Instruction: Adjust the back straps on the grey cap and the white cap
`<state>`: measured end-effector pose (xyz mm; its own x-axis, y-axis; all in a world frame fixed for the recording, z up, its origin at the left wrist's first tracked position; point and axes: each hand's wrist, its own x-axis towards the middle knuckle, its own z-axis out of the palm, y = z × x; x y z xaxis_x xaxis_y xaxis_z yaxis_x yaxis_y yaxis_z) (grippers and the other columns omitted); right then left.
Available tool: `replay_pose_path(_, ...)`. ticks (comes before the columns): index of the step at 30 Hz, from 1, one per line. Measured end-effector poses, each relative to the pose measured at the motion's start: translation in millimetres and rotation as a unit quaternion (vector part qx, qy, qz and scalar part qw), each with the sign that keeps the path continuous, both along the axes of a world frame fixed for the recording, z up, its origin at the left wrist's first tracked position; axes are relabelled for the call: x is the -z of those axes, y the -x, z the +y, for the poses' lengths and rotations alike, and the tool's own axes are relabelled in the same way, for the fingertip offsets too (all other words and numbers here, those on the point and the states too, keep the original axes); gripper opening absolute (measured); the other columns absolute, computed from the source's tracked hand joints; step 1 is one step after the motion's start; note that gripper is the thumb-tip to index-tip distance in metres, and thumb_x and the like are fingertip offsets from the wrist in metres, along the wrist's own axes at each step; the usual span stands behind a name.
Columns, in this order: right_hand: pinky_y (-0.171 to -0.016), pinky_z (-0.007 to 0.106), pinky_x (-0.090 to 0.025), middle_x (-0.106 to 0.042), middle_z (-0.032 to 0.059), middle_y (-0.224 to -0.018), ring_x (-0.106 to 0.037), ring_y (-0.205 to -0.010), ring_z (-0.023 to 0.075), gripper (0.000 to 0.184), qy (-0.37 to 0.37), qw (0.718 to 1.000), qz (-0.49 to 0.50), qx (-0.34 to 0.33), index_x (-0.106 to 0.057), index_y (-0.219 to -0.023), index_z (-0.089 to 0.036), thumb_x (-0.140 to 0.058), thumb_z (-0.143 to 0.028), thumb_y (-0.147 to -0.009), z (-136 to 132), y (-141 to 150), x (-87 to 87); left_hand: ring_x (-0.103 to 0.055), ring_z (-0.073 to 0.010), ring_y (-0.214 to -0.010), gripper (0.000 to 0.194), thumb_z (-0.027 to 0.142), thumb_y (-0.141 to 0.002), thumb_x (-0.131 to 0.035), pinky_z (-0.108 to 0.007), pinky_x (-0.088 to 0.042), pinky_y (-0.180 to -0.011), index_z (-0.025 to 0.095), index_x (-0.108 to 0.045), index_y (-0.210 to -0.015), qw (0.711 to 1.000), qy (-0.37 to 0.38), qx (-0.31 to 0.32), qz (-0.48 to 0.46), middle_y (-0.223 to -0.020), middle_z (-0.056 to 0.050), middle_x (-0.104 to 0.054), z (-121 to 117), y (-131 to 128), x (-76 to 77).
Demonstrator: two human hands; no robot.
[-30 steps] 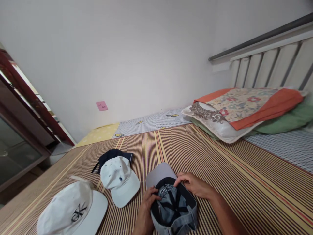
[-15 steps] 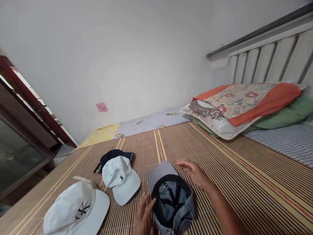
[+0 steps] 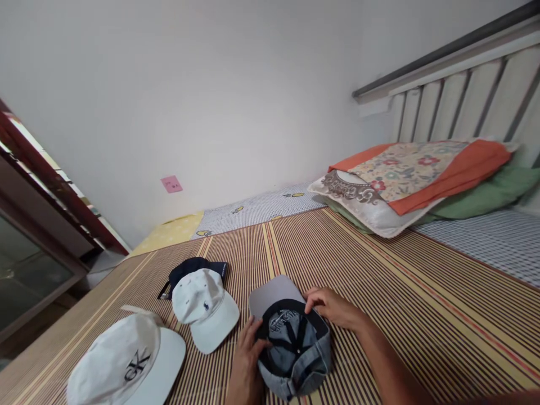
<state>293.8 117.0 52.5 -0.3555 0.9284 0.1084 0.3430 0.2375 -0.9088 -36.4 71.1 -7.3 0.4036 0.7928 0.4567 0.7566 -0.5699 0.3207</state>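
Closest, the left hand (image 3: 246, 360) has its thumb over the rim of a grey-blue denim baseball cap with a paler grey brim (image 3: 287, 334), the fingers along the outside, pinching that side. The cap lies upside down on the bed, hollow upward, brim pointing away. The right hand (image 3: 331, 306) sets its curled fingertips on the opposite edge, by the joint of brim and crown; its thumb is hidden, so I cannot tell whether its grip is closed.

Left of these, also near, sits a white cloth cap with black letters (image 3: 122, 360). Just beyond it is a smaller white cap with a dark emblem (image 3: 206, 309), overlapping a navy cap (image 3: 189, 267) behind. All rest on a brown-and-yellow striped mat (image 3: 422, 326).

Farther right, an orange-edged floral cloth (image 3: 409, 169) covers a white, brown-patterned pillow (image 3: 379, 216). Past the mat runs a checked sheet (image 3: 261, 209); a pink paper (image 3: 171, 184) is on the white wall (image 3: 253, 101).
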Motion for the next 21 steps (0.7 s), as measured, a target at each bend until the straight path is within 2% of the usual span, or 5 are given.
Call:
replay_pose_path(5, -0.074, 0.028, -0.046, -0.074, 0.0017, -0.085, -0.067, -0.082, 0.0194, 0.041, 0.007, 1.000, -0.017, 0.004, -0.081, -0.078, -0.023, -0.051, 0.003, -0.066, -1, -2, -0.4, -0.045, -0.0398, -0.152, 0.032, 0.016, -0.086, -0.065, -0.063, -0.047, -0.117, 0.027, -0.080, -0.112, 1.000, 0.011, -0.003, 0.011, -0.157, -0.013, -0.059, 14, 12, -16.2)
replay_pose_path(12, -0.070, 0.026, -0.046, -0.077, 0.0005, -0.084, -0.069, -0.081, 0.0190, 0.044, 0.024, 0.999, -0.018, -0.012, -0.083, -0.085, -0.023, -0.052, 0.003, -0.067, -3, -3, -4.3, -0.052, -0.0328, -0.148, 0.049, 0.012, -0.093, -0.049, -0.061, -0.049, -0.117, 0.031, -0.074, -0.131, 0.998, 0.020, 0.003, -0.061, -0.153, -0.012, -0.063, 3, 20, -18.8)
replay_pose_path(14, -0.074, 0.027, -0.047, -0.078, 0.0019, -0.090, -0.070, -0.086, 0.0199, 0.045, 0.018, 1.000, -0.020, -0.001, -0.083, -0.087, -0.023, -0.051, 0.002, -0.069, -2, -3, -3.7, -0.053, -0.0312, -0.148, 0.048, 0.013, -0.094, -0.048, -0.057, -0.049, -0.118, 0.031, -0.075, -0.130, 0.993, 0.057, 0.036, -0.101, -0.151, -0.011, -0.065, -4, 16, -33.3)
replay_pose_path(17, -0.074, 0.028, -0.046, -0.079, 0.0035, -0.093, -0.069, -0.085, 0.0200, 0.041, 0.006, 0.999, -0.026, 0.023, -0.083, -0.090, -0.021, -0.051, -0.001, -0.075, 1, -3, -2.4, -0.064, -0.0263, -0.135, 0.046, 0.012, -0.095, -0.043, -0.048, -0.051, -0.116, 0.029, -0.077, -0.122, 0.971, 0.137, 0.094, -0.172, -0.139, -0.009, -0.073, -11, -4, -74.7)
replay_pose_path(21, -0.070, 0.029, -0.044, -0.078, 0.0036, -0.087, -0.066, -0.077, 0.0204, 0.034, 0.000, 0.999, -0.036, 0.038, -0.084, -0.093, -0.020, -0.054, -0.008, -0.081, 1, -2, -1.5, -0.068, -0.0237, -0.125, 0.045, 0.008, -0.089, -0.044, -0.041, -0.051, -0.112, 0.026, -0.078, -0.112, 0.951, 0.238, 0.150, -0.128, -0.130, -0.007, -0.075, -4, -46, -116.8)
